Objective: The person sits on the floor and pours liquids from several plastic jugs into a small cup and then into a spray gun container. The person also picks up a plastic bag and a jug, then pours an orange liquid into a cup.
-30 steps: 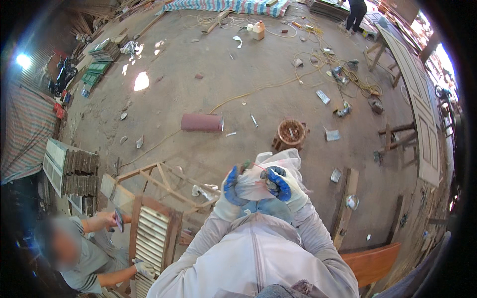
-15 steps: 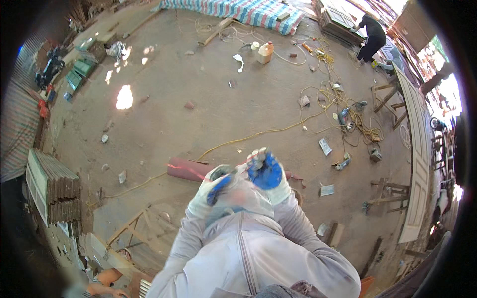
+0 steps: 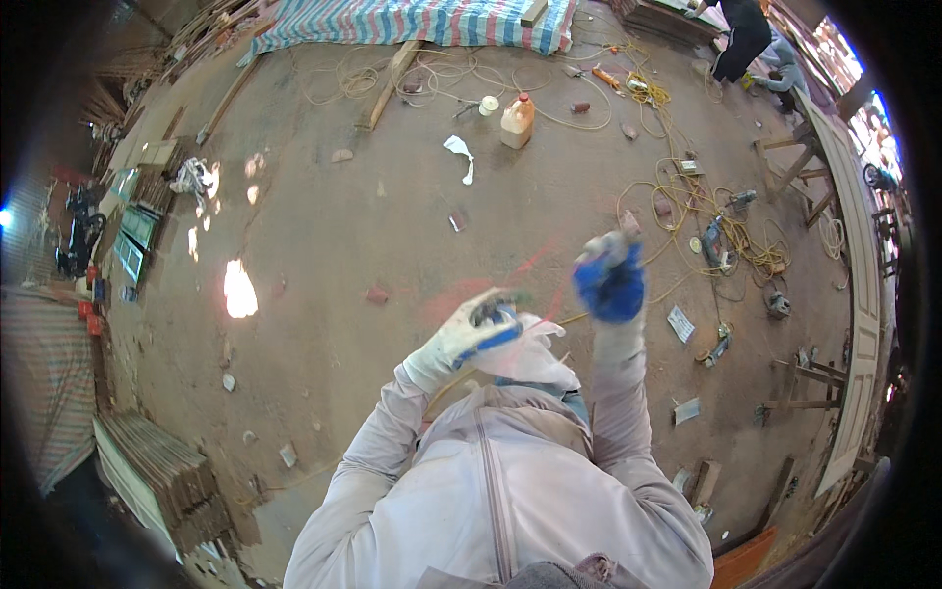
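Both my hands wear white work gloves with blue palms. My left hand (image 3: 483,329) is in front of my chest with its fingers curled closed; whatever is in them is hidden. Farther right and higher, my right hand (image 3: 610,280) is closed and smeared by motion. A thin red strand (image 3: 535,259), badly blurred, shows between and beyond the hands; which fingers hold it I cannot make out. Beneath the hands hangs a crumpled white cloth-like piece (image 3: 533,355), close to my chest.
Yellow cord (image 3: 677,211) and power tools (image 3: 713,240) lie tangled at right, before a long door panel (image 3: 852,363) on trestles. A plastic jug (image 3: 517,123) stands far ahead. Stacked boards (image 3: 167,471) are at left. Two people (image 3: 741,44) work at far right.
My hands have moved apart, the right one up and to the right. The dark red roll seen under them before no longer shows clearly; only a red smear remains. The view has shifted.
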`<state>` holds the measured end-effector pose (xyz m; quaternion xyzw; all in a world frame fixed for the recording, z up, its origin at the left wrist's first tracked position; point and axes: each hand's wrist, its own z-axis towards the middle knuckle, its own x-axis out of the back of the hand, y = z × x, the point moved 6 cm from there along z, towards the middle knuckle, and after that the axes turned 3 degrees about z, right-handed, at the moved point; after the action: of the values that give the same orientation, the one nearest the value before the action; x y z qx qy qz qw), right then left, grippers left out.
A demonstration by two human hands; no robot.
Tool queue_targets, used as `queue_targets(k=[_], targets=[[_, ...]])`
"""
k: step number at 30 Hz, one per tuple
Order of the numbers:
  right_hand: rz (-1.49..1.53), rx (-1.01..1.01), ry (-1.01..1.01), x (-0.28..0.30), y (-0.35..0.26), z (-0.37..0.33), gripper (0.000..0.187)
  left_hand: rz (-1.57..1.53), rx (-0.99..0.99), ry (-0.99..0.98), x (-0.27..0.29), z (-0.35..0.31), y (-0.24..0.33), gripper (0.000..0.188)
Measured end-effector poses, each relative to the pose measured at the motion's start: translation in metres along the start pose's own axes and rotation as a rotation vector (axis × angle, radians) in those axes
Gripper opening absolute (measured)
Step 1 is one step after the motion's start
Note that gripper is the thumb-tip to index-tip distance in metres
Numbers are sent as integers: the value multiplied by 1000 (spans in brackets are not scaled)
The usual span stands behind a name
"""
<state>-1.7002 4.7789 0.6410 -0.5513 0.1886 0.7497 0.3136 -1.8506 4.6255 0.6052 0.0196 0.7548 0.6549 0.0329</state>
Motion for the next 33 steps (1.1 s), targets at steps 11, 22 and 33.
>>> queue_targets(k=[11,22,33], targets=[[-1231,293,983,151,-182,256,22,931,391,874,392,92,-69,44],[-1627,269,1351,367,-91,364,22,1148,827,-497,550,267,-154,51],[-570,70,1465,661,-77,495,20,994,515,-337,757,526,-132,39]])
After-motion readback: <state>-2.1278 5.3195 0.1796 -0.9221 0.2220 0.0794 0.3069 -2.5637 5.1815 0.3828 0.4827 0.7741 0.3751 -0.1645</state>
